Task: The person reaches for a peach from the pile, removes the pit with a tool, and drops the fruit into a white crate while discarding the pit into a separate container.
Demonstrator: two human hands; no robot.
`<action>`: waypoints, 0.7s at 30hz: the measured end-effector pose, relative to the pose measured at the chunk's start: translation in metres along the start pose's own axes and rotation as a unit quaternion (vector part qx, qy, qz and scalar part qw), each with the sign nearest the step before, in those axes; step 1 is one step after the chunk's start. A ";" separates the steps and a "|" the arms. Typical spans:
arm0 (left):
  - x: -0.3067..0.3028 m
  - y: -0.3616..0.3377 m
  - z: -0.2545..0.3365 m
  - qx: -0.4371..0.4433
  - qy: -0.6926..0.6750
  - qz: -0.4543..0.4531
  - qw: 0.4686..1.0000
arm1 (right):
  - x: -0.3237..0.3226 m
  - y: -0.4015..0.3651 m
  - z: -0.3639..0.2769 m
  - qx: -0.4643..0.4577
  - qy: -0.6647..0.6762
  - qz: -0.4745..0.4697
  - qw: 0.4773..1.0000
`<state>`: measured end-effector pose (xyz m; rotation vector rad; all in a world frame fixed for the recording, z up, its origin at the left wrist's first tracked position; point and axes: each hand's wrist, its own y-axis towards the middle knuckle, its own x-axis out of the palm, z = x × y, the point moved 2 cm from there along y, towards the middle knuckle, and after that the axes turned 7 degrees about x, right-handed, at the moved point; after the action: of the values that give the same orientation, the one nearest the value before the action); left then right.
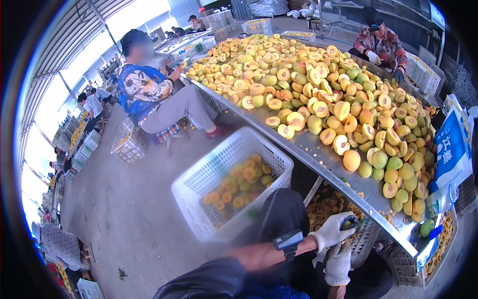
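Note:
My left hand [332, 231], in a white glove and with a strapped device [289, 240] at the wrist, is closed round a small green peach [349, 224] with a dark rim around it. Just below, my right hand [338, 265], in a knitted white glove, has its fingers drawn together and pointing up at the left one; I cannot tell what they hold. Both hands are beside the near edge of a metal table [318, 162] heaped with halved peaches [296, 120]. Under that edge, a crate of peach pieces [328, 204] shows behind the hands.
A white crate [209, 174] partly filled with peach halves stands left of my knee. Beyond it sits a person in blue [149, 89]; another person [381, 42] works across the table. A plastic bottle [440, 202] and blue-white bag [452, 149] are at the right end.

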<state>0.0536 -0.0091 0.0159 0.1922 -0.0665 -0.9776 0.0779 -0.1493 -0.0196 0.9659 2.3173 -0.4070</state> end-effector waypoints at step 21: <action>-0.013 0.006 -0.016 0.002 -0.208 -0.095 0.974 | -0.010 0.001 -0.034 0.154 0.258 -0.143 0.943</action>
<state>0.0534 0.0071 0.0016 -0.0074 -0.4407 -1.1968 0.0707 -0.1375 0.0126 0.9641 2.9535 -0.7239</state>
